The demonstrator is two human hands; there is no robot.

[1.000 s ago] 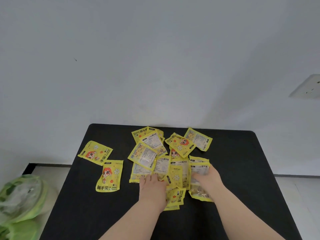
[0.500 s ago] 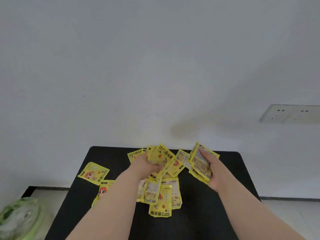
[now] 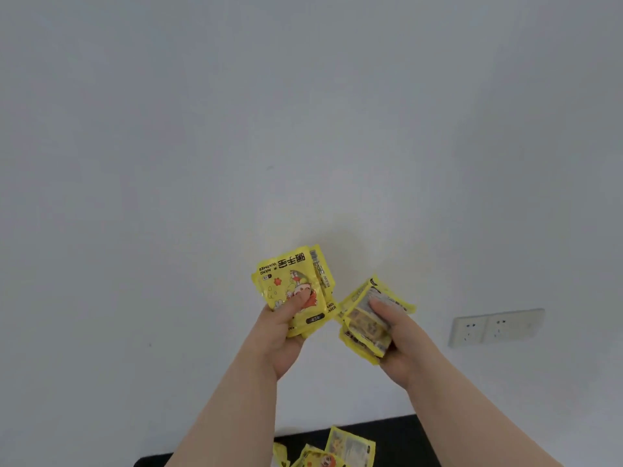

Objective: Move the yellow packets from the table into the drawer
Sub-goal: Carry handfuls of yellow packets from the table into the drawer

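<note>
We log a plain white painted wall (image 3: 202, 129) in soft even light, a white double socket plate (image 3: 497, 326) low right, and a matte black worktop (image 3: 401, 441) at bottom.

Raised before a white wall (image 3: 236, 129), both hands. Gripped in left hand (image 3: 283, 335): stack of yellow packets (image 3: 293, 281), thumb across the cartoon front, "HAND WARMER" print upside down. Gripped in right hand (image 3: 401, 345): second stack (image 3: 365, 321), tilted, thumb on top. Stacks close together; contact unclear. At bottom edge, strip of black table (image 3: 397, 443) with a few loose packets (image 3: 350, 446) lying flat. Double wall socket (image 3: 497, 326) off to the right.
</note>
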